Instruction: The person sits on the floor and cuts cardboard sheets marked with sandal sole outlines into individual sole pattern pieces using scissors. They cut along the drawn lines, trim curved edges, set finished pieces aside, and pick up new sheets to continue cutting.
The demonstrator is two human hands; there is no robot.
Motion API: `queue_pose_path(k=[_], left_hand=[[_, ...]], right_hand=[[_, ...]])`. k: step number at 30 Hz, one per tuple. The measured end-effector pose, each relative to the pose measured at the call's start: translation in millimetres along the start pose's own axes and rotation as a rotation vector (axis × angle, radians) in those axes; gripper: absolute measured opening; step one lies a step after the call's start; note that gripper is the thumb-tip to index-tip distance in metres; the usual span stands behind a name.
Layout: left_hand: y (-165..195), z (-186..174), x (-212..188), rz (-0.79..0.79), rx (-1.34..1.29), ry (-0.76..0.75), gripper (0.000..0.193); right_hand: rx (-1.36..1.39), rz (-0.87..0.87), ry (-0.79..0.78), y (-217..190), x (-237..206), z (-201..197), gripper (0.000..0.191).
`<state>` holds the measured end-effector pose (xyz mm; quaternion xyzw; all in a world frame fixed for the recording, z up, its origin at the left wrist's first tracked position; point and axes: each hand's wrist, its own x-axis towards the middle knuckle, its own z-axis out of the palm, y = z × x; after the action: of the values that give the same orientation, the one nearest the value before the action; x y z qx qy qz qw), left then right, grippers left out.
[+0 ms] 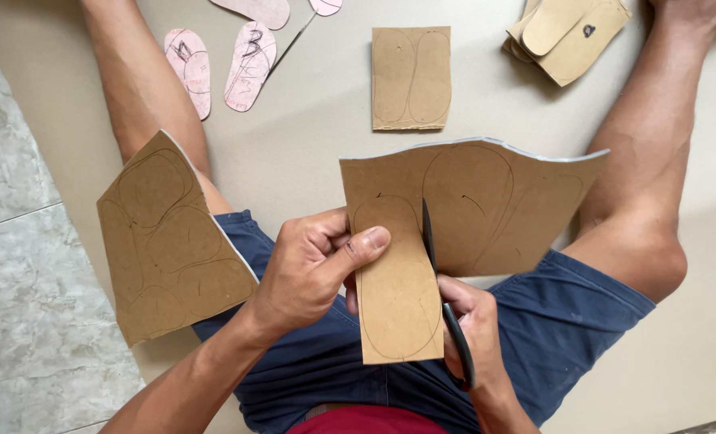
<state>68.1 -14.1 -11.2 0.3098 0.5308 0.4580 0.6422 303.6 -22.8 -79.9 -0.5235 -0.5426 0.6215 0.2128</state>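
Observation:
My left hand (313, 265) pinches the near left strip of a brown cardboard sheet (494, 201) that carries pencilled sole outlines. My right hand (474, 329) is closed on black scissors (446, 297), whose blades stand upright in a cut running up the sheet between the strip and the rest. The strip hangs down over my lap, partly hiding my right hand's fingers. I sit on the floor with legs spread, in blue shorts (567, 313).
Another marked cardboard piece (169, 241) leans on my left thigh. Pink sole templates (249, 64) lie ahead at left, a small outlined cardboard rectangle (411, 78) at centre, and a stack of cut cardboard soles (571, 32) at top right. Grey tiles (20, 281) border the left.

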Motion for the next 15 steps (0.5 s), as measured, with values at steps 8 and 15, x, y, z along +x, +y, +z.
queue_pose_path(k=[8, 15], left_hand=[[-5.8, 3.0, 8.8, -0.051, -0.093, -0.065, 0.030], [-14.6, 1.4, 26.7, -0.123, -0.157, -0.144, 0.027]], right_hand=[[0.108, -0.096, -0.024, 2.4, 16.7, -6.0, 0.021], [0.101, -0.071, 0.004, -8.9, 46.0, -8.0, 0.019]])
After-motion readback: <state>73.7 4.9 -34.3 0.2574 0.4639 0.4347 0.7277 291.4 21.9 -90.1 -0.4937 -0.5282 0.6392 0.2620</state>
